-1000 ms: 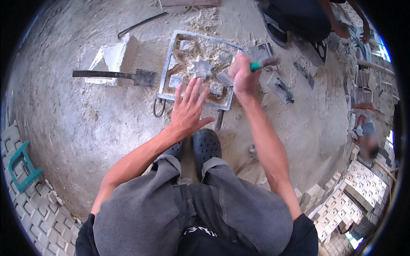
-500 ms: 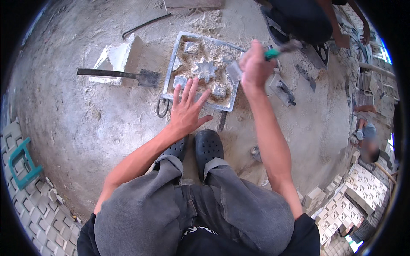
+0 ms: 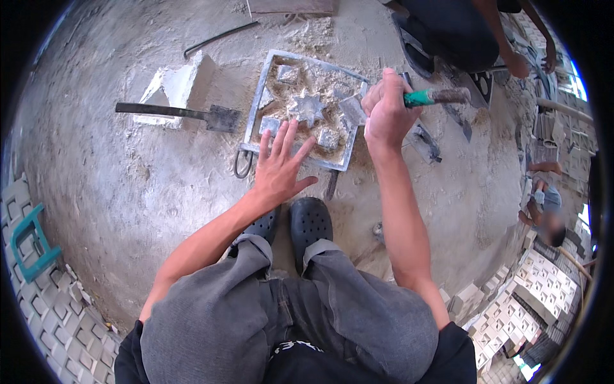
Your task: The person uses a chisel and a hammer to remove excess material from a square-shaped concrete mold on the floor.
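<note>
My right hand [image 3: 389, 115] is closed around a flat-bladed trowel. Its green-and-brown handle [image 3: 425, 97] sticks out to the right of my fist, and a grey blade [image 3: 352, 111] shows on the left, over the right side of a metal mould [image 3: 263, 86]. The mould is a shallow square frame on the floor, with a raised star [image 3: 309, 109] at its middle, several small raised blocks around it and pale powder in between. My left hand [image 3: 279, 165] is open, fingers spread, fingertips over the mould's near left edge. Whether they touch it cannot be made out.
Left of the mould, a dark-handled flat shovel [image 3: 220, 118] rests across a white broken block [image 3: 173, 89]. A bent rod [image 3: 217, 40] lies beyond. Another trowel [image 3: 423, 142] lies at right. A person [image 3: 451, 32] crouches at far right. Stacked patterned blocks [image 3: 511, 320] stand lower right.
My right hand has come slightly nearer to me, and the trowel's handle has swung from slanting upward to nearly level. My left hand has hardly moved.
</note>
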{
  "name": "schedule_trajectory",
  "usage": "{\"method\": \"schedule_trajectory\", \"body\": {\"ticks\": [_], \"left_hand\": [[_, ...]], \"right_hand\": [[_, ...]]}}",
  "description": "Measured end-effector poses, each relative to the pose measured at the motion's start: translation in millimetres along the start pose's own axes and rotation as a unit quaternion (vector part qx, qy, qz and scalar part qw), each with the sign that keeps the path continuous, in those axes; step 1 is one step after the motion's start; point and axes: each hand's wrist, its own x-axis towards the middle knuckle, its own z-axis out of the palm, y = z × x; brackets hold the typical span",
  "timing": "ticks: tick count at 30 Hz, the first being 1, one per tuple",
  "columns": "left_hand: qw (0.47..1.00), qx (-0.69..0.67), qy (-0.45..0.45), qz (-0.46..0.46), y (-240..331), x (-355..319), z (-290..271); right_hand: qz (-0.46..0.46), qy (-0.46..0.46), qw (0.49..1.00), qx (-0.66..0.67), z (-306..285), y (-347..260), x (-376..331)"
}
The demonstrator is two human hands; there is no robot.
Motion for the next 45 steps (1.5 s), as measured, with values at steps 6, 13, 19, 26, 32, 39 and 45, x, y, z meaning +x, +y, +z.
{"method": "schedule_trajectory", "body": {"ticks": [6,13,19,26,32,39,45], "left_hand": [[1.0,-0.016,0.002,0.007,12,10,1],[1.0,-0.012,-0.007,0.003,2,3,-1],[1.0,-0.023,-0.003,0.013,8,7,0],[1.0,-0.02,-0.003,0.01,-2,2,-1],[1.0,-0.016,0.0,0.011,3,6,-1],[1.0,-0.01,-0.012,0.012,-3,2,-4],[0.996,-0.079,0.025,0.027,-4,14,-13]], "right_hand": [[-0.014,0.004,0.981,-0.191,-13,64,10],[-0.083,-0.037,0.996,0.0,13,-33,30],[-0.03,-0.037,0.996,-0.075,-7,74,35],[-0.048,-0.108,0.993,0.008,14,-8,36],[-0.001,-0.158,0.986,-0.061,-13,69,37],[-0.064,-0.238,0.969,0.012,5,-1,82],[-0.019,-0.207,0.978,-0.026,4,54,97]]}}
